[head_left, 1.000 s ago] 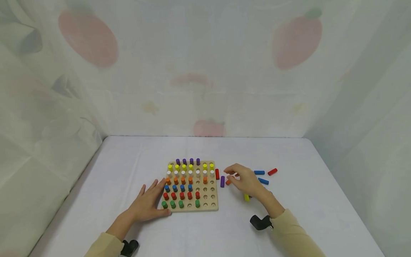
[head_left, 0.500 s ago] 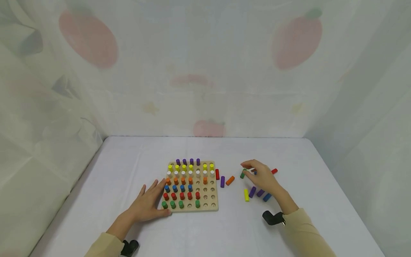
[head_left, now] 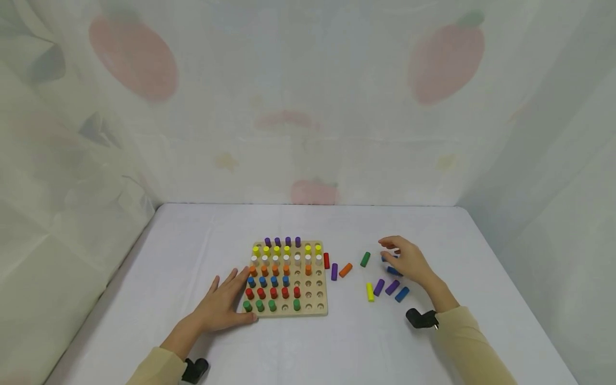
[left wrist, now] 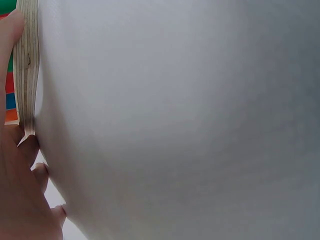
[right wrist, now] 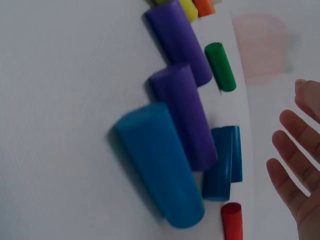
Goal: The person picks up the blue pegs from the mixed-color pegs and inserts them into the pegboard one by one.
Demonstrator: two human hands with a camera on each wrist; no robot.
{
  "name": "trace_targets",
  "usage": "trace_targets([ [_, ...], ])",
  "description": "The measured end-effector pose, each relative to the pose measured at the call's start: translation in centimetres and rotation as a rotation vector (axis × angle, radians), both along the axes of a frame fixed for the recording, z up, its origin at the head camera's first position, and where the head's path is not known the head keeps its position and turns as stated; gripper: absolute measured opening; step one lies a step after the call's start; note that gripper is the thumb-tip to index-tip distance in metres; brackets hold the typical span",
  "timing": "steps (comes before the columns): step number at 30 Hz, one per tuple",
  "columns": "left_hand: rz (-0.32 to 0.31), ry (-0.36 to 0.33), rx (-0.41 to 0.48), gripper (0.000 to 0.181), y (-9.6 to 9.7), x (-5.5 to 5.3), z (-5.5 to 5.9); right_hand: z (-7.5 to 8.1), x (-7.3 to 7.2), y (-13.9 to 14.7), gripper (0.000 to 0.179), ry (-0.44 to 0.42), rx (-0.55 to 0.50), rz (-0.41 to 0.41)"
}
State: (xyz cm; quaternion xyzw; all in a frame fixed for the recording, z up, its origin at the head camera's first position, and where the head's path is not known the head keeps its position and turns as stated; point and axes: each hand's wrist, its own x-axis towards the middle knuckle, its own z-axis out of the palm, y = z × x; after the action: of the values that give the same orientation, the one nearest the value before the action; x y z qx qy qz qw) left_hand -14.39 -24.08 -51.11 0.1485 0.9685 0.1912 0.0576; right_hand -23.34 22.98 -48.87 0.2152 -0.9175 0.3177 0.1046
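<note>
A wooden pegboard (head_left: 302,314) stands left of centre with rows of coloured pegs; several holes at its right are bare. My left hand (head_left: 221,306) lies spread at its near left corner, thumb along the front edge and fingertips at the left side; the left wrist view shows the thumb (left wrist: 14,29) against the board's edge. Right of the board, my right hand (head_left: 408,262) hovers over loose blue pegs, one blue peg (head_left: 394,271) partly under its fingers. Its fingers, slightly bent and apart in the right wrist view, hold nothing. A red peg (right wrist: 232,221) shows there, hidden in the head view.
Close to the board lie a red peg (head_left: 326,260), a purple peg (head_left: 334,271) and an orange peg (head_left: 345,269). A green peg (head_left: 365,259) is farther right. Nearer me are a yellow peg (head_left: 370,292), two more purple pegs (head_left: 392,287) and a blue peg (head_left: 401,294).
My right hand has moved right, away from the orange peg and past the green peg to the blue ones. The left hand has stayed at the board.
</note>
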Motion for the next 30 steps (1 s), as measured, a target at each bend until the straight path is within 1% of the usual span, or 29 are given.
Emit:
trace_targets([
  [12,-0.001,-0.002,-0.006,0.115,0.0,0.0,0.2,-0.2,-0.8,1.3,0.033,-0.141,0.044,-0.030],
  [20,-0.004,0.001,-0.003,0.114,0.1,0.1,0.4,-1.0,-1.3,1.6,0.033,-0.147,0.102,0.001],
  [24,-0.001,-0.001,-0.003,0.114,0.1,0.2,0.3,-1.4,-1.5,1.8,0.032,-0.170,0.123,0.020],
  [30,-0.003,0.002,-0.007,0.114,0.1,0.1,0.3,-1.5,-1.6,1.7,0.029,-0.208,0.149,0.024],
])
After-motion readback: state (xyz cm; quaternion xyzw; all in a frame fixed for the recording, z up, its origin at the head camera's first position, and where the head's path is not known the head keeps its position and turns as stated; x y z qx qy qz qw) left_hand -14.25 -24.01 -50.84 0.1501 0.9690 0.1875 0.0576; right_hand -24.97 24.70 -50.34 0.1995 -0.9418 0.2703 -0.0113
